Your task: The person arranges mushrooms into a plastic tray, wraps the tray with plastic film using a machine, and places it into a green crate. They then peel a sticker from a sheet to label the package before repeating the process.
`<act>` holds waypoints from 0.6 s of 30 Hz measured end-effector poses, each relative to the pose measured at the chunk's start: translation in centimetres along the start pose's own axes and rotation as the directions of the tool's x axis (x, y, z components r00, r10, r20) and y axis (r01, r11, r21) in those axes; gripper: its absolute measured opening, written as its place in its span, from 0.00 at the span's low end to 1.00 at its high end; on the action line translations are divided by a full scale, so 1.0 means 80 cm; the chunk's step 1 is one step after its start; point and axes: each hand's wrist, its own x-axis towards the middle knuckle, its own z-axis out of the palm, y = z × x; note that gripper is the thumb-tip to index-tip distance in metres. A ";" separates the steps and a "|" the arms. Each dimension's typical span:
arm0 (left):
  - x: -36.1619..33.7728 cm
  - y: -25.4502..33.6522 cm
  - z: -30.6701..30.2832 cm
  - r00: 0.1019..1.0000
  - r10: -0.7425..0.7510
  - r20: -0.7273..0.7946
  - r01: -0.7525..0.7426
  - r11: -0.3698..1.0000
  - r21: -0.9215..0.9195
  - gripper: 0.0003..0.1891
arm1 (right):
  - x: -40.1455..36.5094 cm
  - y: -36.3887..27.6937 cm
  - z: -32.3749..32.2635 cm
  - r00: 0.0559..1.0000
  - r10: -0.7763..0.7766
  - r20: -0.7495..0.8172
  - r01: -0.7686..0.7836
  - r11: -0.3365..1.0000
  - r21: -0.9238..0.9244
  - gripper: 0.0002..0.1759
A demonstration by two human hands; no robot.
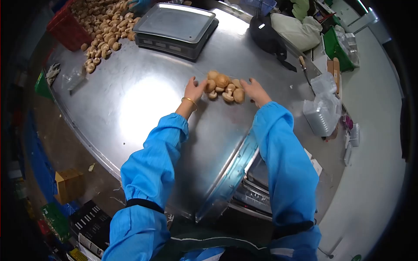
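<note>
A small cluster of brown-capped mushrooms [223, 81] with pale stems sits on the metal table [174, 130], between my two hands. Close against its left side is my left hand [194, 90], thumb and finger spread, with a gold bangle at the wrist. My right hand [257, 92] flanks the other side, its fingertips right by the outer caps and its fingers apart. A thin, clear edge shows along the back of the cluster. Both forearms wear blue sleeves.
Beyond the hands stands a weighing scale [176, 24]. A large mushroom heap [106, 28] spills from a red crate [69, 26] at the back left. Clear plastic trays [322, 113] are stacked at the right, near a black bag [266, 37] and a green crate [337, 50].
</note>
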 end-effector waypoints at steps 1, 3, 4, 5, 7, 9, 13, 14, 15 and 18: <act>0.008 0.005 0.002 0.995 -0.003 0.100 0.011 0.996 -0.084 0.41 | 0.013 -0.003 0.012 0.997 0.061 -0.038 -0.064 0.995 -0.082 0.40; 0.020 0.015 0.000 0.953 -0.002 0.304 0.055 0.985 -0.165 0.44 | 0.032 -0.003 0.025 0.996 0.083 0.010 -0.083 0.995 -0.055 0.41; 0.018 0.019 -0.003 0.952 -0.008 0.307 0.061 0.984 -0.164 0.44 | 0.035 -0.002 0.030 0.993 0.102 0.060 -0.101 0.995 -0.026 0.41; 0.013 0.023 -0.005 0.950 -0.009 0.313 0.082 0.972 -0.220 0.44 | 0.033 -0.001 0.032 0.992 0.110 0.062 -0.109 0.994 -0.026 0.41; 0.001 0.035 -0.012 0.946 -0.007 0.323 0.100 0.957 -0.272 0.45 | 0.029 -0.002 0.027 0.993 0.088 0.078 -0.091 0.996 0.027 0.43; -0.017 0.048 -0.027 0.941 0.019 0.338 0.052 0.978 -0.200 0.44 | 0.021 -0.006 0.021 0.993 0.059 0.101 -0.056 0.998 -0.035 0.44; -0.064 0.094 -0.060 0.918 0.177 0.354 -0.090 0.964 -0.249 0.43 | -0.037 -0.029 -0.016 0.993 -0.076 0.085 0.091 0.979 -0.184 0.45; -0.080 0.112 -0.067 0.914 0.185 0.360 -0.100 0.965 -0.242 0.43 | -0.057 -0.033 -0.031 0.994 -0.078 0.076 0.090 0.981 -0.173 0.45; -0.099 0.129 -0.071 0.897 0.201 0.393 -0.134 0.972 -0.192 0.42 | -0.079 -0.034 -0.052 0.989 -0.119 0.083 0.132 0.975 -0.181 0.45; -0.165 0.183 -0.067 0.846 0.238 0.477 -0.200 0.971 -0.128 0.39 | -0.155 -0.005 -0.113 0.979 -0.203 0.016 0.203 0.963 -0.177 0.43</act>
